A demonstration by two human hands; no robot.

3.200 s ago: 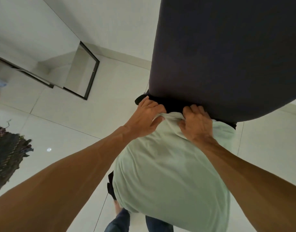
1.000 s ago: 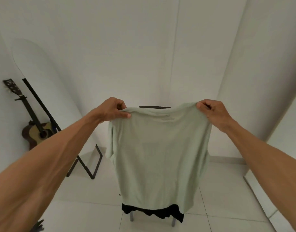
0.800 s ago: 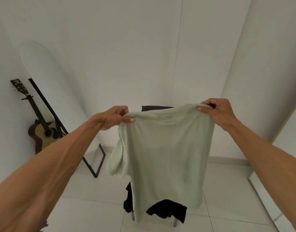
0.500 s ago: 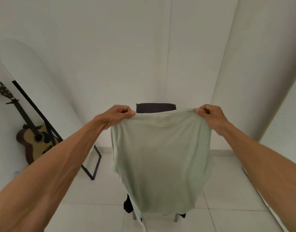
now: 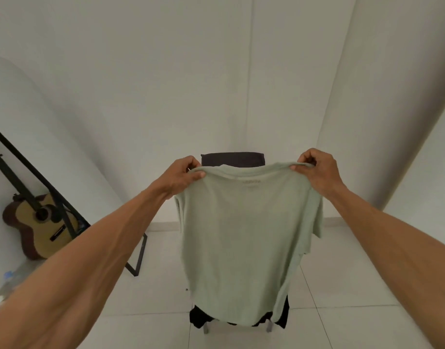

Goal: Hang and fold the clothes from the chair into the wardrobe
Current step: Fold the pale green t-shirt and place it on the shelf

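Matt pale-green cloth shirt, glossy wooden guitar, glossy floor tiles, dark fabric chair back

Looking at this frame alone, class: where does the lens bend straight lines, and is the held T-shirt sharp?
Head view: wide-angle distortion bows the wall corner at right; the green T-shirt is sharp, softly and evenly lit, no glare; the bottle lower left is blurred.

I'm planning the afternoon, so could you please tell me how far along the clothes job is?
Done: the shirt looks lifted off the chair. In hand: the left hand and right hand pinch its shoulders, holding it up. Left: dark clothes lie on the chair; the shirt is neither folded nor hung.
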